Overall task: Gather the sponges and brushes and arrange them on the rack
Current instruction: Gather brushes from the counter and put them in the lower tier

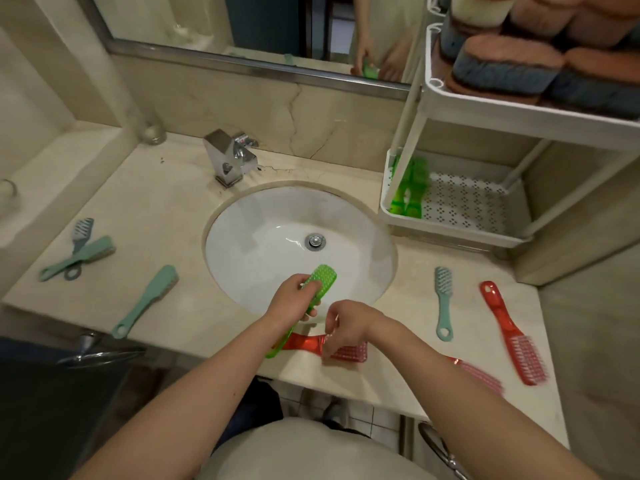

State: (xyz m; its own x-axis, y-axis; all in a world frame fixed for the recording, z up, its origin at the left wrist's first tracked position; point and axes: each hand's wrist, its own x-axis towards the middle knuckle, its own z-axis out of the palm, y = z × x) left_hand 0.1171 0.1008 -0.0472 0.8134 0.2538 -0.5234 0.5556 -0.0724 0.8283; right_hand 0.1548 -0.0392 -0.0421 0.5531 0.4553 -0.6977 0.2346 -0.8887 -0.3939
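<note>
The rack point(519, 114) holds sponges point(509, 60) and 2 green brushes point(410, 192). Before the sink point(263, 220), the left hand point(294, 299) grasps another green brush point(323, 277); the right hand point(349, 323) is over a red brush point(349, 353), grip unclear. 7 brushes remain.

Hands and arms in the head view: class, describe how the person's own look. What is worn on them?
The left forearm and right forearm are bare, with no sleeves in view. The left hand and right hand wear no gloves; no watch, bracelet or ring is visible.
</note>
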